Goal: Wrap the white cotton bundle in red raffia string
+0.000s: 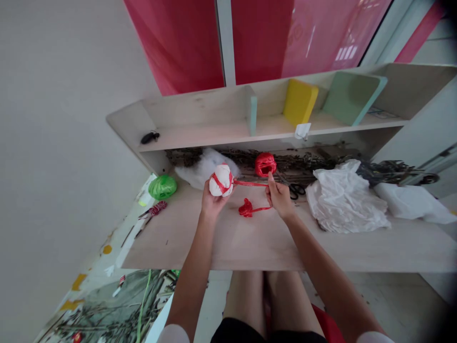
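- The bench (178,243) stretches before me, a crumpled white bag (348,200) lying on its right side.
- My left hand (212,202) grips a white ball (215,188) above the bench — red ribbon (252,183) wraps it.
- My right hand (279,196) pinches that ribbon, which runs straight across from the ball.
- A red roll (266,165) sits beyond.
- A small red bunch (245,208) — its strand reaches my right hand.

Over there, mid-frame, a ball (220,183) sits in the left hand (211,204); a ribbon roll (263,160) lies behind it, rightward, with scissors (297,191), then plastic (348,199), toward frame right.
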{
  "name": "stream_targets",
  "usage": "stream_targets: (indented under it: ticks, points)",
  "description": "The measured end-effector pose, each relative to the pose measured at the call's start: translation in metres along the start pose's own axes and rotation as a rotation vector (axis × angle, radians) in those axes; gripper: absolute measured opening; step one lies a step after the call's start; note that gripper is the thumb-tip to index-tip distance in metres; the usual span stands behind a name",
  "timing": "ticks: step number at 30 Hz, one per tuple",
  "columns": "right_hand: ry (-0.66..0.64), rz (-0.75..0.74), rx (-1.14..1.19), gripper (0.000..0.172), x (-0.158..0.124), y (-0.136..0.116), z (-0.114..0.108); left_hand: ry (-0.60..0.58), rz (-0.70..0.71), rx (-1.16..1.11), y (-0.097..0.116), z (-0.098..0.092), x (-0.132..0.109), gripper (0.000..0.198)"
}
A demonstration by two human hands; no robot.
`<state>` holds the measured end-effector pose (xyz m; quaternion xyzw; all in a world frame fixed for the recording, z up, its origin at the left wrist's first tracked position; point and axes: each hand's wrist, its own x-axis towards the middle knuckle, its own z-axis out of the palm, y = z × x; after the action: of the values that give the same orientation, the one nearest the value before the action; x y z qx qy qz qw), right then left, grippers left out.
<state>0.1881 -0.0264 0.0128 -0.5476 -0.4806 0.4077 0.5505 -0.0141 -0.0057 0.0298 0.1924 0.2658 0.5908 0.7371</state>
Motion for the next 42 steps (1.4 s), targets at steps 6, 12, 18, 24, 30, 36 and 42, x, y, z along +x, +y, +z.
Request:
stream_targets:
  ticks: [6,12,18,24,30,36,42]
  points:
    - [-0.033,-0.064,-0.084,0.064,0.004,0.008,-0.002,0.049,-0.023,0.009,-0.001,-0.002,0.001,0.037]
    - [-0.092,-0.137,-0.039,0.046,0.001,0.004,0.001,0.054,-0.01,0.02,-0.001,-0.004,0.003,0.038]
    - [-0.145,-0.261,0.005,0.042,-0.002,0.001,0.002,0.046,-0.006,0.021,-0.003,0.0,0.002,0.037]
    - [-0.083,-0.257,-0.119,0.042,0.0,0.006,0.0,0.032,-0.01,0.023,-0.002,-0.001,0.001,0.037]
    - [-0.02,-0.302,-0.275,0.058,0.005,0.014,0.0,0.022,0.044,0.026,-0.004,-0.003,0.003,0.038]
    - [0.034,-0.343,-0.367,0.058,0.005,0.018,-0.001,0.002,0.01,0.02,-0.004,-0.004,0.004,0.035]
    - [0.007,-0.433,-0.421,0.053,0.002,0.015,0.0,0.093,0.035,0.102,-0.009,0.002,0.004,0.029]
